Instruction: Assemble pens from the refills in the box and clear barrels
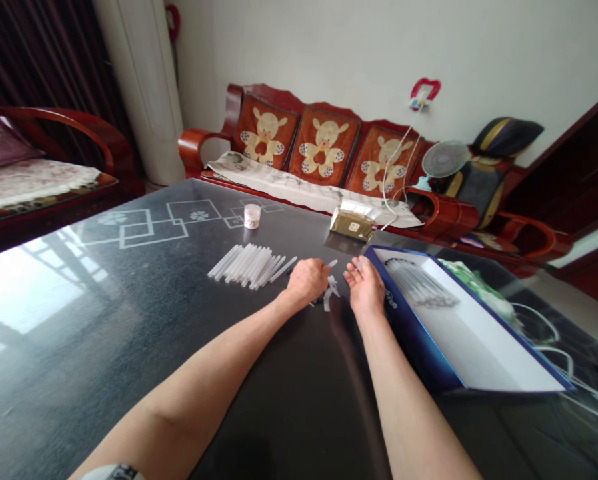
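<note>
My left hand is closed around a thin whitish translucent tube, whose end sticks out to the right. Across a small gap, my right hand is turned partly palm up with curled fingers. A small clear thing shows at its fingertips, too small to name. On the table between and below the hands lie several small translucent pieces, with some small dark bits partly hidden by my left hand. Left of that hand, a row of translucent white tubes lies on the tabletop.
A blue box with a white inside stands close by my right forearm, holding dark-ended translucent tubes. Beyond are a small white jar and a tissue box. Green-and-white packaging and white cables lie right of the box.
</note>
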A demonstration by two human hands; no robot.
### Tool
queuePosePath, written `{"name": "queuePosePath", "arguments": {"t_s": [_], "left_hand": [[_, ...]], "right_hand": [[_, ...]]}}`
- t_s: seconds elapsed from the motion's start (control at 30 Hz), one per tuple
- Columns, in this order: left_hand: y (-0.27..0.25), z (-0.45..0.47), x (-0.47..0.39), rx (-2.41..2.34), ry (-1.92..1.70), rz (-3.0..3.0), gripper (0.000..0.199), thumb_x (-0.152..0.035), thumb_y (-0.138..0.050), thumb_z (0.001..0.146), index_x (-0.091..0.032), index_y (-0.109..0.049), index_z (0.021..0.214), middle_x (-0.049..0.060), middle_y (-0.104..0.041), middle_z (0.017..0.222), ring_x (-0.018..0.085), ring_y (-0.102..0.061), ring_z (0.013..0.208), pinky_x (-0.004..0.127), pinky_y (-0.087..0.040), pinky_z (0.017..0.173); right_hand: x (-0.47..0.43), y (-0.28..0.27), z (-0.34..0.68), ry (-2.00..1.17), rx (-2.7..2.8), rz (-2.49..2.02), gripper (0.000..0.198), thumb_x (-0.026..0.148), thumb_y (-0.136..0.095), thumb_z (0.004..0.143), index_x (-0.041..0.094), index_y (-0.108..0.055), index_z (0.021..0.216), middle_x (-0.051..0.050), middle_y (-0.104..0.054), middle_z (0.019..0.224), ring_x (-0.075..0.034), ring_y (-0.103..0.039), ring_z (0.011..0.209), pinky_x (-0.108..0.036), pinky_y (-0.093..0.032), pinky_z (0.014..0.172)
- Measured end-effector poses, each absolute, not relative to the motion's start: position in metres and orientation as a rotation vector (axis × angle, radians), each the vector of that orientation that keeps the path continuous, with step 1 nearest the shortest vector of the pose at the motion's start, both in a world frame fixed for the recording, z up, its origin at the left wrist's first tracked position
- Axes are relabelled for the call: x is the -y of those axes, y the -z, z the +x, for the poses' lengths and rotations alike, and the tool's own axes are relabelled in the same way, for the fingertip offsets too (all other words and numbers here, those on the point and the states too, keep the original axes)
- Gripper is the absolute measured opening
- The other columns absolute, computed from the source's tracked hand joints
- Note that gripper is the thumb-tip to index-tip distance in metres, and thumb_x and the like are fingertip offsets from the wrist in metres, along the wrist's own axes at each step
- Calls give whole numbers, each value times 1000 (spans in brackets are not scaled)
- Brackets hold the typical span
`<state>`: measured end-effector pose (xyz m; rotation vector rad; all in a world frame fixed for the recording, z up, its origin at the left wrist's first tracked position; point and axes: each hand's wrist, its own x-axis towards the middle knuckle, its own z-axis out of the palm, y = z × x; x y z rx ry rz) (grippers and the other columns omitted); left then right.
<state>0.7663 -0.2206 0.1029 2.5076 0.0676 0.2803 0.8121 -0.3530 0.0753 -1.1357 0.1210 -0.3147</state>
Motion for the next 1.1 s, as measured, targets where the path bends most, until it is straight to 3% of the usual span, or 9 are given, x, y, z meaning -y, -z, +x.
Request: {"name": "queuePosePath", "arguments": {"t_s": [0.17,0.37,0.6,0.83,1.1], "left_hand": [[-102,774,201,-185,-405,2495,32,-35,-43,92,-20,-71,92,11,-73,95,21,-66,96,26,-44,83],[-99,776,199,-197,-424,2476,31,-34,-45,91,-20,-72,92,10,-73,94,20,-66,93,26,-44,81],[-100,776,199,-209,-428,2454,30,-35,-46,90,-22,-72,95,9,-73,94,20,-66,92,26,-45,80],[-110,782,190,-338,-516,2448,29,-37,-48,90,-27,-73,102,8,-72,99,19,-66,93,25,-46,79],[-131,779,85,-654,-433,2632,30,-36,-53,82,-25,-73,102,9,-73,99,24,-65,94,28,-47,77]], "right_hand": [[366,-62,815,680,67,-1948,35,40,-63,72,15,-68,97,-5,-70,76,-18,-63,71,-31,-49,72],[363,-48,812,778,291,-2470,24,28,-52,78,14,-70,86,-11,-69,78,-22,-62,78,-31,-44,77],[360,-44,810,840,190,-2538,36,32,-41,87,16,-67,69,-9,-65,68,-18,-55,68,-28,-37,69],[354,-45,806,837,215,-2563,31,29,-44,86,16,-66,70,-8,-65,72,-16,-53,66,-27,-32,65],[353,-45,806,826,200,-2558,32,28,-43,88,16,-63,66,-8,-64,71,-15,-51,66,-27,-30,63]]}}
